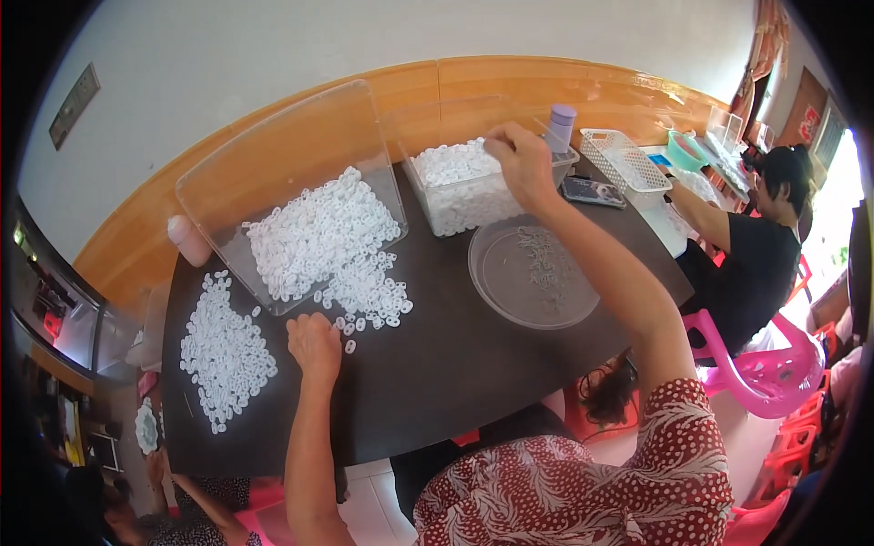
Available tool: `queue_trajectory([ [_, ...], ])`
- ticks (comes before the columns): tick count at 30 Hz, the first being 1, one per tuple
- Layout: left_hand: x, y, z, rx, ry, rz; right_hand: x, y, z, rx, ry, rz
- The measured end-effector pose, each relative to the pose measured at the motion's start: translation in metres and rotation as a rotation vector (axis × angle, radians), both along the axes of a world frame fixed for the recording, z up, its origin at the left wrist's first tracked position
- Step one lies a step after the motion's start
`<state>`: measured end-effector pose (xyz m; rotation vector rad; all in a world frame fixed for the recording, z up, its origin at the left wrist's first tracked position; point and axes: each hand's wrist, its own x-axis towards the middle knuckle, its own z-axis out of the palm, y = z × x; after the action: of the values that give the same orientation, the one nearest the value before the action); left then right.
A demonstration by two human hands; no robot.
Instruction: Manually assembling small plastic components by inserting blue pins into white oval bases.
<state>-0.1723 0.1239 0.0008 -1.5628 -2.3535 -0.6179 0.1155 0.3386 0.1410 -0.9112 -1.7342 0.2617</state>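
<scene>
My left hand [315,348] rests on the dark table with its fingers drawn together, beside a loose spill of small white oval plastic pieces [369,293]. Anything within those fingers is hidden. Over the right rim of a clear plastic bin [446,207], my right hand [523,166] is raised with bent fingers pinched together; what they hold, if anything, is too small to make out. White pieces fill much of that bin. A tilted clear tray [382,196] to its left spills more of the same ovals toward my left hand.
Another heap of white pieces [223,350] lies at the table's left. A round clear tray [492,305] holds small metallic-looking parts. A phone [592,191], a purple bottle [562,127], a pink bottle [188,240] and a white basket [628,164] stand around. At right sits a person [760,227].
</scene>
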Motion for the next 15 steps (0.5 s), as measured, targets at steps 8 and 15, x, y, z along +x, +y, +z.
queue_trajectory([
  [8, -0.02, 0.009, 0.006, -0.082, -0.098, -0.091, 0.0, 0.03, -0.003, 0.093, -0.331, -0.118],
  [15, -0.022, -0.005, 0.023, 0.094, -0.427, -0.102, 0.048, -0.015, -0.052, 0.227, -0.582, 0.145],
])
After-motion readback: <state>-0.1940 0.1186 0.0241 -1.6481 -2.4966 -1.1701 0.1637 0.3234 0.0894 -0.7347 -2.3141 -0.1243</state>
